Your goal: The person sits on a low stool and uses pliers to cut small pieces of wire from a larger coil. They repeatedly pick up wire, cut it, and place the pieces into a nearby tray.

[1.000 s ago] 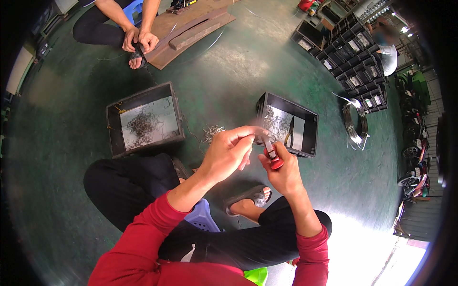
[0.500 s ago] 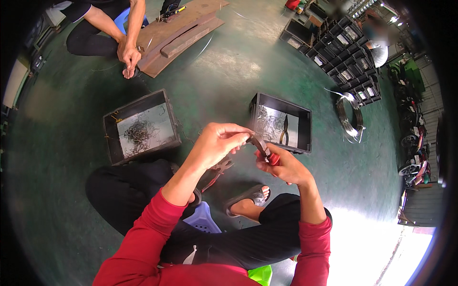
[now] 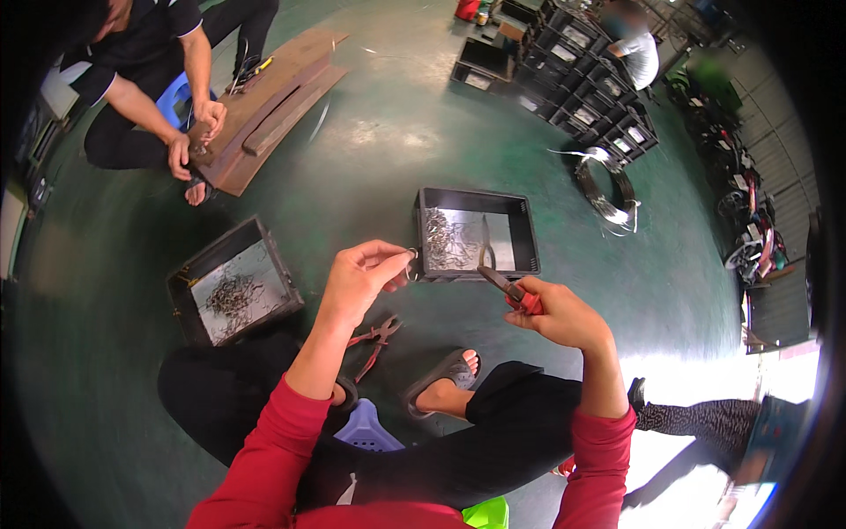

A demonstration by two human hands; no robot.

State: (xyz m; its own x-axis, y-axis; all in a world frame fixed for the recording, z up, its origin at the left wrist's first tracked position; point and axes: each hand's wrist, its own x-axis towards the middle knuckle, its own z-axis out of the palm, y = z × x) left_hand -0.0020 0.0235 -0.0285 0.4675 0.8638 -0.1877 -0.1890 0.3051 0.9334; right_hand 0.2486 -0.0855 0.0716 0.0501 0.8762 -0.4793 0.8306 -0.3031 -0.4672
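My left hand pinches a small curved piece of metal wire between thumb and fingertips, just left of the right-hand bin. My right hand is closed around the red handles of pliers, whose dark jaws point left toward that bin and stay apart from the wire piece. The right black bin contains loose bent wire pieces and another tool, partly blurred. To the left, a tilted black bin holds a tangled pile of wire pieces. Below my left hand, red-handled pliers lie on the floor.
A co-worker sits at the upper left beside a rusty metal beam. Stacked black crates and a wire coil stand at the upper right. A person's patterned trouser leg shows at the right. A purple stool is below me.
My hands have moved apart; the pliers are now away from the wire piece in my left hand. The view has shifted, and a person's leg has come in at the right.
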